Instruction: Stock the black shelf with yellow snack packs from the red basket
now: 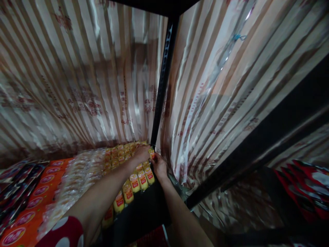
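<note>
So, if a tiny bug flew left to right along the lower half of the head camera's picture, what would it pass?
Dark packets → orange packs → clear-wrapped snacks → yellow packets → the right hand → red packets.

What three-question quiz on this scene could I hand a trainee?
1. Multiple choice: what colour are the labels on the yellow packets? a) blue b) red c) green
2. True or false: the clear-wrapped packets lie between the orange packaging and the yellow packets.
3. Fill in: the left hand and right hand are close together near the foot of a black ____.

Key: 1. b; 2. true; 3. upright post.
</note>
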Demonstrator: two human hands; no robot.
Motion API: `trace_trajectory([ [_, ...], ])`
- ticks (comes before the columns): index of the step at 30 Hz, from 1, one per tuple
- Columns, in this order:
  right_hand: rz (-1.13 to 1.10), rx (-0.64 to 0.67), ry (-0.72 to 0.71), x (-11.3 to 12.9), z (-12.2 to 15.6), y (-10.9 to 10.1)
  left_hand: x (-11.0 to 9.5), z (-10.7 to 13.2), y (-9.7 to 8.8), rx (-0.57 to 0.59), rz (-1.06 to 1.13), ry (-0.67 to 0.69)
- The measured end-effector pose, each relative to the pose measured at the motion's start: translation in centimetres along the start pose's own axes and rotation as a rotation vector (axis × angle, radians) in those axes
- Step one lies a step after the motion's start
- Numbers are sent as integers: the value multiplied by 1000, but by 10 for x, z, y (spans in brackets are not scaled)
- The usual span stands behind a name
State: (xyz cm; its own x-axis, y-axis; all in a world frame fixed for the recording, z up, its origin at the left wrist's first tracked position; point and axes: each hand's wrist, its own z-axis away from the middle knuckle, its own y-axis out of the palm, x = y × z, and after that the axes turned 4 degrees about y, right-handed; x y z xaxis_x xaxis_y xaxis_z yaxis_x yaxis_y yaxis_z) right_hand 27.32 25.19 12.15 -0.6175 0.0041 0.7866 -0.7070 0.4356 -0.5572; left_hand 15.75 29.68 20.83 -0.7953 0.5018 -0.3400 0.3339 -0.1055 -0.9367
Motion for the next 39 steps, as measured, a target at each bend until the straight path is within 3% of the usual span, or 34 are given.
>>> trace_trajectory([
  [8,-120,22,-30,-6,-6,10,3,4,0,-6,-58,11],
  [22,-117,2,6,-9,-8,20,23,14,9,-59,-54,63],
  [30,-119,-81,32,-6,7,12,4,36,5,-134,21,133],
  [39,26,-67,53,30,51,-21,-34,85,11,-38,101,195],
])
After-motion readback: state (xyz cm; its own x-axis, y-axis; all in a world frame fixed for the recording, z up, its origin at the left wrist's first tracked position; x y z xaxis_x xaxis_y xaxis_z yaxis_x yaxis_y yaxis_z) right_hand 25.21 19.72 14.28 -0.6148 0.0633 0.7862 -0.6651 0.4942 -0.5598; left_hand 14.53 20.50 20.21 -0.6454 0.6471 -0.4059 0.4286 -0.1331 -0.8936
